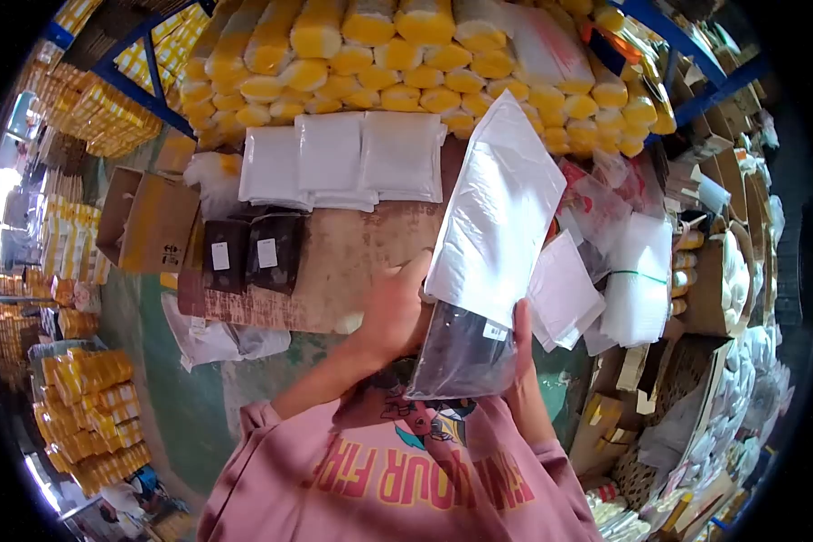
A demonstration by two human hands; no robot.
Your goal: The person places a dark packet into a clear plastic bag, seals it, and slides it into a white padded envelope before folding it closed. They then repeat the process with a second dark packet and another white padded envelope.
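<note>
In front of my chest I hold a white padded mailer (497, 208), tilted with its far end up. A dark plastic-wrapped packet (461, 357) with a small white label shows at the mailer's near end and seems partly inside it; the overlap is hidden. My left hand (397, 307) is closed at the mailer's left edge near its mouth, its fingertips partly hidden. My right hand (522, 348) grips the dark packet's right side, thumb up along the edge and the other fingers behind it.
Stacks of white mailers (330, 163) lie at the table's (361, 239) back, with two dark packets (274, 253) before them. At right are loose white mailers (565, 289) and a tied bundle of clear sleeves (637, 280). Yellow-and-white rolls (370, 59) are piled behind. A cardboard box (158, 221) stands left.
</note>
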